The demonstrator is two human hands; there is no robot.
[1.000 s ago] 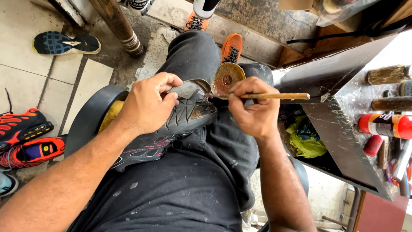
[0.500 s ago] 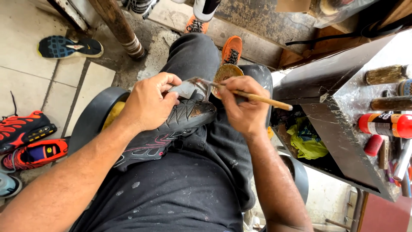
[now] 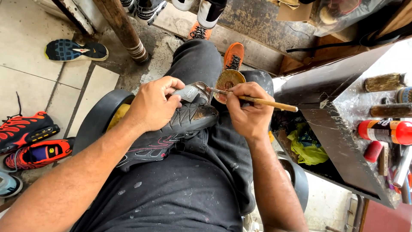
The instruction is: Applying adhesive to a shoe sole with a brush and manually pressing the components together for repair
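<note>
Two bare hands are working over a black mesh-and-rubber sneaker with red stitching (image 3: 171,133) that is lying across the person's lap, toe end pointing away from the body. Compared with a moment ago, the thin wooden-handled brush (image 3: 253,100) is pointing lower: a second back it was lying level above the round, rust-coloured tin of glue (image 3: 228,80) resting on the right knee, and now its bristle tip is touching the glossy, wet-looking patch at the toe of the shoe. That shift is suggesting that the brush is loaded and the adhesive is going onto the shoe rather than being picked up.

The left hand (image 3: 153,104) is clamping the front of the sneaker, its fingers (image 3: 174,86) curled shut over the upper and peeling back a grey, stiff flap. The right hand (image 3: 248,112) is pinching the brush handle, fingers closed around it like a pen.

The shoe's upper is looking ribbed and matte, while the toe area is shining. The dark trousers are speckled with pale dried spots. To the right, a dark, scuffed metal surface (image 3: 339,141) is carrying a red cylindrical spray can (image 3: 386,131) and bristly brushes. On the tiled floor to the left, orange-and-black sneakers (image 3: 30,141) are lying, well apart from the hands.
</note>
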